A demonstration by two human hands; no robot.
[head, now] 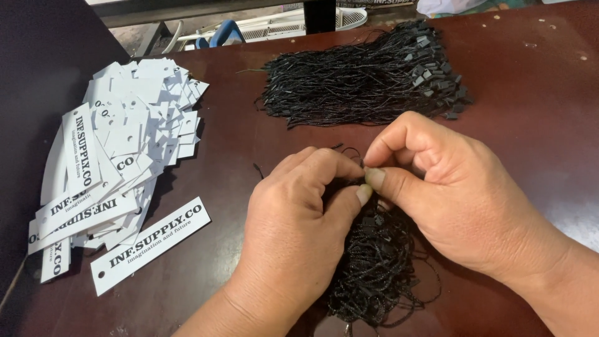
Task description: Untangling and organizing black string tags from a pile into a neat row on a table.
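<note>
Head view only. Worktop (536,125) is dark reddish-brown wood, with no container on it; all items lie loose on the surface.

Left hand (299,231) and right hand (449,193) meet near the middle of the frame, thumbs touching tip to tip. Each grip is pressed together, thumb against forefinger, pinching a thin black string at the top of the near bundle of strings (374,268). The exact strand held is too fine to tell apart from the rest.

Near bundle lies on the worktop directly under and between both hands, running towards the bottom edge of the frame. It is a tangled mass of thin black looped cords with small black plastic pieces among them; loose loops stray out at its right side.

Far bundle of strings (368,78) lies well apart, beyond the hands. Its cords lie roughly parallel, with black plastic ends gathered at the right side.

Pile of white paper tags (125,143) sits at the left, fanned and overlapping, printed in black, each with a small punched hole. One single tag (150,244) lies apart at the pile's lower edge, near the left hand.
</note>
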